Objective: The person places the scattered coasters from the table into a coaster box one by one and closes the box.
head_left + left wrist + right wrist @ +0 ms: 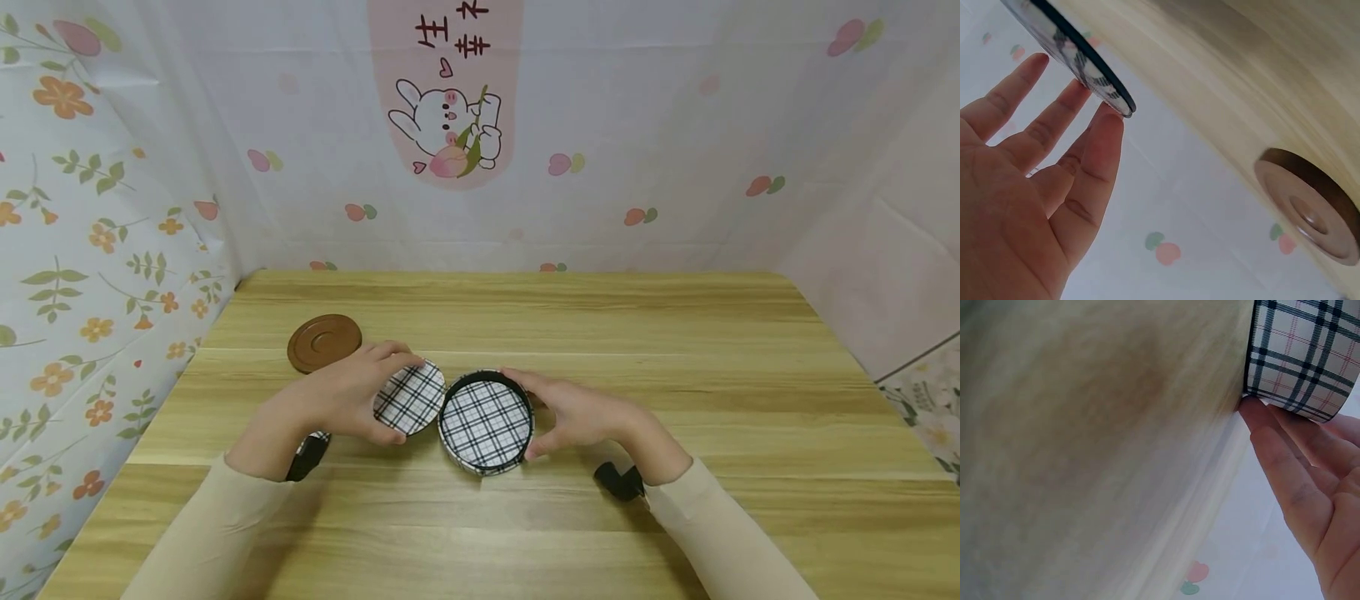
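Wooden table (675, 375) is carrying everything, with printed sheeting hanging behind and to both sides.

Plaid round box (486, 423) is sitting open near the table's middle, front half, checked lining facing up, dark rim around it. Right hand (577, 414) is cupping its right wall: fingers at the far rim, thumb at the near side. Right wrist view shows fingertips (1260, 419) touching the plaid wall low down, where it meets the table. Fingers look nearly straight there, so the grip is reading as a light brace rather than a clench.

Plaid lid (409, 397) is just left of the box, tilted, inner face turned toward the camera, its right edge close to the box rim; can't tell whether they're touching. Left hand (347, 401) is holding it by the edge, fingers over the top, thumb under the near side. Left wrist view shows fingertips (1107, 122) touching the lid's dark rim (1085, 59), fingers extended, palm open behind it. Grip is a fingertip hold on the lid, nothing clenched.

Brown round coaster (324, 342) is lying flat on the table, behind and left of the left hand, apart from it. It's also showing in the left wrist view (1310, 212), with a raised ring at its centre.

Both forearms are in beige sleeves, with a dark strap at each wrist.

Cartoon rabbit print (447, 125) is centred on the back sheet.
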A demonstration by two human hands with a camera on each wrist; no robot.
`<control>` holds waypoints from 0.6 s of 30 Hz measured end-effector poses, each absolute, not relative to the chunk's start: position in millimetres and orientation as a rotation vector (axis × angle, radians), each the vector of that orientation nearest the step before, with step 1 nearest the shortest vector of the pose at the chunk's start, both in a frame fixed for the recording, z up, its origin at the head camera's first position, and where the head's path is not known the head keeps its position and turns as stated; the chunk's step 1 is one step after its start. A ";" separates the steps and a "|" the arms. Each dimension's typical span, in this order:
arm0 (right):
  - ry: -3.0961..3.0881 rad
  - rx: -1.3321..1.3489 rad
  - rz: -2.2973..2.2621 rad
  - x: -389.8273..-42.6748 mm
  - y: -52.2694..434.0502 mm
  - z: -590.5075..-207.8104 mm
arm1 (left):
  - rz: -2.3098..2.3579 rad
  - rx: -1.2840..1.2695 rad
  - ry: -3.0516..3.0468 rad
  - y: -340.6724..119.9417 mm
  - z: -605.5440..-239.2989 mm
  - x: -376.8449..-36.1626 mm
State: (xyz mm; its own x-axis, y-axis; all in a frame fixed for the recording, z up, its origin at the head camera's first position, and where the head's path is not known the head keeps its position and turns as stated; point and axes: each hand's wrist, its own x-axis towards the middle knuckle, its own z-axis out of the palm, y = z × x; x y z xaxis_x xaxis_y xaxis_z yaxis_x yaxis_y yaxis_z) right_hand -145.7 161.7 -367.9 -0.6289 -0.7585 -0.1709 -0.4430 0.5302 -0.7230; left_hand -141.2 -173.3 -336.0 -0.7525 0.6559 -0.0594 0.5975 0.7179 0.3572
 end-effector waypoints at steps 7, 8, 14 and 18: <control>2.297 -0.977 -0.874 -146.4 161.7 -367.3 | 0.476 1.104 2.720 -159.9 -336.3 -139.9; 2.293 -0.977 -0.876 -146.5 161.7 -367.3 | 0.469 1.112 2.718 -158.0 -336.1 -139.8; 2.278 -0.984 -0.889 -147.1 162.6 -368.4 | 0.460 1.120 2.695 -147.3 -332.9 -139.0; 2.270 -0.997 -0.898 -147.6 162.7 -368.5 | 0.461 1.117 2.678 -139.2 -330.3 -139.0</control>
State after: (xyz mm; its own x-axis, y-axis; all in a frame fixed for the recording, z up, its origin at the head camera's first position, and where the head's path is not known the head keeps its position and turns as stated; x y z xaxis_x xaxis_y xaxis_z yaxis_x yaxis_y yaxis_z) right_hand -147.6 162.7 -368.5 -0.6073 -0.7750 -0.1747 -0.4457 0.5144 -0.7326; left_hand -139.0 -139.2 -330.3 -0.6933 0.7176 -0.0663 0.6540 0.6652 0.3602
